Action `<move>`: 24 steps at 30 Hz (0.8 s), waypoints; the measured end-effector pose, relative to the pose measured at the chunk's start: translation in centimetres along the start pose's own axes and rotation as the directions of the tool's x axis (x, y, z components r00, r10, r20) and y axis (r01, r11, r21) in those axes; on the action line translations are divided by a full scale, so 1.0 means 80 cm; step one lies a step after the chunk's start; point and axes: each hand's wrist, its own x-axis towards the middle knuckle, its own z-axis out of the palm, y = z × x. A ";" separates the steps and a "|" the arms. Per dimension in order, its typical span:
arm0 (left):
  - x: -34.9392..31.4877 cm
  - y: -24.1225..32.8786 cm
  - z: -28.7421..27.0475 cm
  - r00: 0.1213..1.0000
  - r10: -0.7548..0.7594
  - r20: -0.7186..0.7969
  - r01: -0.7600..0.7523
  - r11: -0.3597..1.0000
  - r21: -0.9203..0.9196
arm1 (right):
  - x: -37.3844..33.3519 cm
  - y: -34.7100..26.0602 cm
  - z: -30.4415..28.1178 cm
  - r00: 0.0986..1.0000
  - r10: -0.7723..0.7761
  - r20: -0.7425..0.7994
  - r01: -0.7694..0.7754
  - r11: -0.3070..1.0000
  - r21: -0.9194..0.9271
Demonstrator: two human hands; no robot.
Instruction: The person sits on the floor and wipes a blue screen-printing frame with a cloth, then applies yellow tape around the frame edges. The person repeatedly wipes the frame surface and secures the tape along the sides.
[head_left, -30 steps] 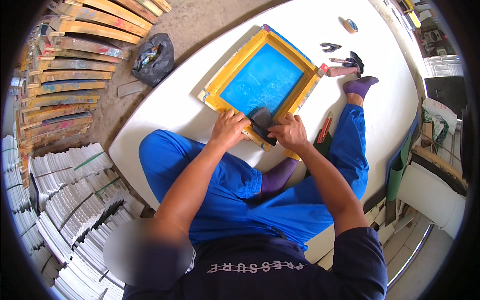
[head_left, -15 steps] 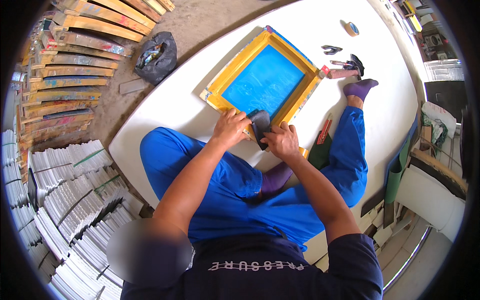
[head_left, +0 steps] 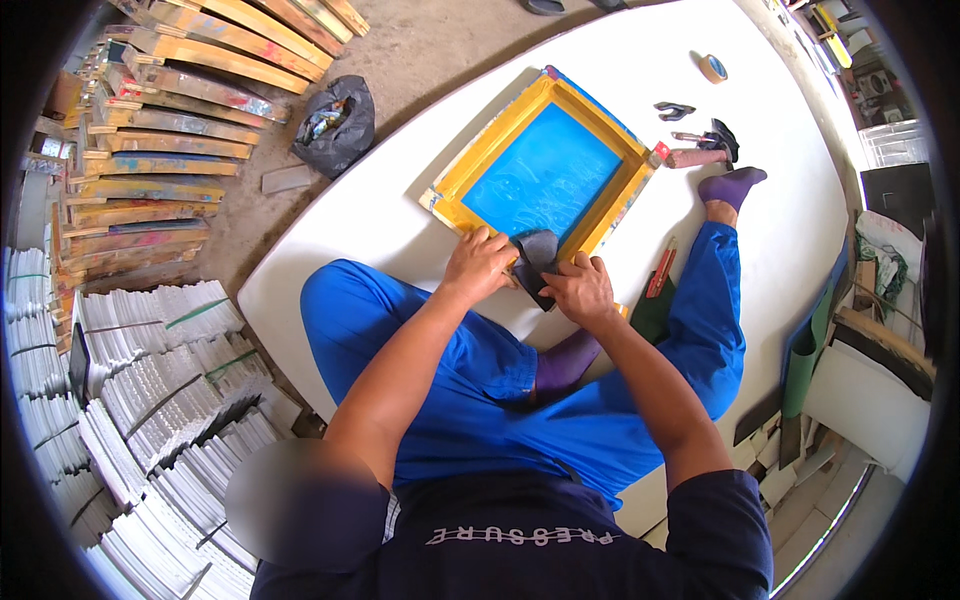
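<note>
Outdoors, both hands (head_left: 530, 275) press a dark cloth (head_left: 538, 258) on white board (head_left: 330, 250).

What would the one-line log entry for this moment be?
left hand: on dark cloth | right hand: on cloth | cloth: at yellow screen frame near edge

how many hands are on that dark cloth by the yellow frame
2: the left hand grips the dark cloth from its left, the right hand from its right, at the yellow frame's near edge.
</note>
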 end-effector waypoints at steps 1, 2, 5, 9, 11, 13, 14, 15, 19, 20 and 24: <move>0.002 0.001 -0.001 1.000 0.004 0.000 -0.004 1.000 0.005 | 0.003 -0.001 0.000 0.999 0.029 0.022 -0.029 1.000 -0.004; 0.002 0.002 -0.001 1.000 0.009 0.000 -0.009 1.000 0.011 | 0.006 -0.002 0.003 0.997 0.059 0.045 -0.059 0.998 -0.009; 0.001 0.003 -0.007 1.000 0.023 0.004 -0.023 0.998 0.060 | 0.013 -0.003 0.012 0.993 0.110 -0.042 -0.109 0.994 0.011; 0.000 0.001 -0.010 0.999 0.041 -0.003 -0.041 0.997 0.060 | 0.023 0.026 0.023 0.885 0.344 -0.314 -0.288 0.934 0.211; -0.001 -0.003 -0.013 0.998 0.065 -0.022 -0.064 0.997 0.035 | 0.027 0.038 -0.009 0.789 0.479 -0.385 -0.384 0.873 0.301; 0.000 -0.009 -0.027 0.996 0.079 -0.028 -0.075 0.989 0.126 | 0.028 0.057 -0.036 0.730 0.532 -0.430 -0.408 0.843 0.350; 0.003 -0.013 -0.038 0.997 0.076 -0.016 -0.073 0.985 0.154 | 0.030 0.063 -0.046 0.707 0.554 -0.439 -0.412 0.827 0.382; 0.009 -0.016 -0.047 0.997 0.073 -0.004 -0.071 0.981 0.182 | 0.032 0.068 -0.054 0.685 0.576 -0.447 -0.414 0.812 0.412; 0.018 -0.031 -0.055 0.988 0.113 0.103 -0.136 0.957 0.256 | 0.057 0.063 -0.059 0.645 0.558 -0.522 -0.288 0.810 0.510; 0.019 -0.032 -0.053 0.989 0.110 0.094 -0.131 0.956 0.262 | 0.064 0.062 -0.054 0.694 0.523 -0.494 -0.279 0.829 0.485; 0.007 -0.032 -0.037 0.993 0.113 0.042 -0.120 0.949 0.291 | 0.080 0.033 -0.050 0.813 0.556 -0.174 -0.484 0.811 0.329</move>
